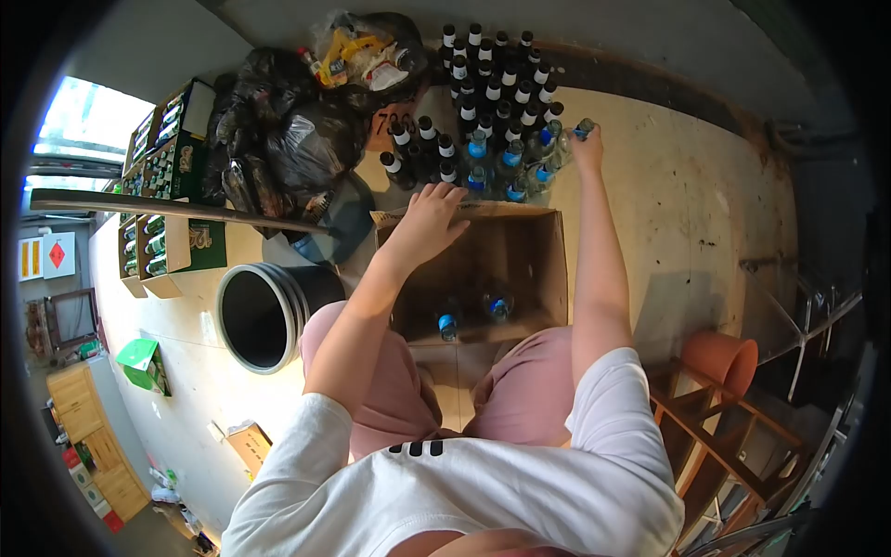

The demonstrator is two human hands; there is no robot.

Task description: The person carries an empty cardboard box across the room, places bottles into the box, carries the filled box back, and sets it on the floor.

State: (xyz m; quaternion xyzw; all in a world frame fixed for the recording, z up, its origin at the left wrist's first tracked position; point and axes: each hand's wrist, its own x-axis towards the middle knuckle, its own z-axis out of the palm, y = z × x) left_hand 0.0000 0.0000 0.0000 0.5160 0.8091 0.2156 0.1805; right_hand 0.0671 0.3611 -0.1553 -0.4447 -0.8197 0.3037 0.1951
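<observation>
My right hand (588, 150) is closed around the neck of a clear glass bottle (583, 128), at the right end of a group of bottles. Just left of it stand other clear bottles (511, 158) with blue labels. My left hand (429, 227) lies over the far left rim of an open cardboard box (548, 251), its fingers stretched out and nothing gripped. Inside that box, near my knees, are two clear bottles: one with a blue label (447, 325) and another (499, 306) to its right.
Behind the box stand many dark bottles (493, 90) with white neck labels. Black rubbish bags (320, 139) pile up at the back left. A large dark bin (306, 288) and crates of green bottles (153, 246) are on the left. An orange pot (724, 362) and wooden rack (715, 432) are at the right.
</observation>
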